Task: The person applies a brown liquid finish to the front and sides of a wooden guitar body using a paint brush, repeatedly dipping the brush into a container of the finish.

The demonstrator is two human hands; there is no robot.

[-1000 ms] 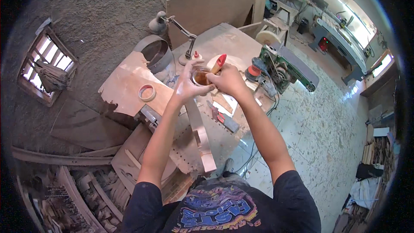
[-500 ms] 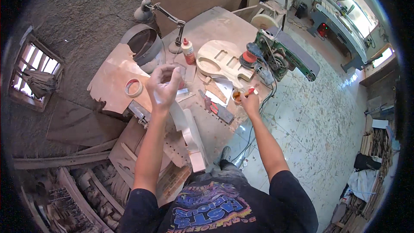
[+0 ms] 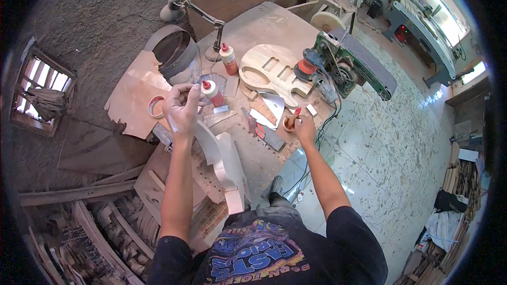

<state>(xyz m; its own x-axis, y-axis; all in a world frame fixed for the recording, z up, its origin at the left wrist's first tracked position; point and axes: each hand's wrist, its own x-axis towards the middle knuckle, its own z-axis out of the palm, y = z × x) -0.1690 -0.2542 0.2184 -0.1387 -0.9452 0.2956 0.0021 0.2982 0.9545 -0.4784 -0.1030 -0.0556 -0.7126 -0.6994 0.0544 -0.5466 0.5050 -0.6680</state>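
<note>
My left hand (image 3: pixel 181 110) is raised over the left part of the workbench, thumb and fingers drawn together. What they hold, if anything, I cannot make out. Just beyond it stand two white glue bottles with red caps, the nearer one (image 3: pixel 213 94) and the farther one (image 3: pixel 229 59). At the bench's right edge, my right hand (image 3: pixel 304 129) grips a small red-ended tool (image 3: pixel 297 112) at a cup (image 3: pixel 288 123) of amber-brown liquid. The tool's lower end is hidden. Beneath my left hand lies a pale, curved wooden piece (image 3: pixel 221 159).
A pale guitar body (image 3: pixel 269 71) lies mid-bench beside an orange-and-grey sander (image 3: pixel 306 67). A green belt sander (image 3: pixel 348 63) stands at the right. Red-handled pliers (image 3: pixel 257 128), a tape roll (image 3: pixel 156 106), a white block (image 3: pixel 311 110) and a desk lamp (image 3: pixel 216 37) are around. Cables (image 3: pixel 323 129) hang past the edge.
My left hand has moved left, uncovering the nearer glue bottle. The red-ended tool in my right hand has swung left over the cup, and the white block now shows apart from the hand.
</note>
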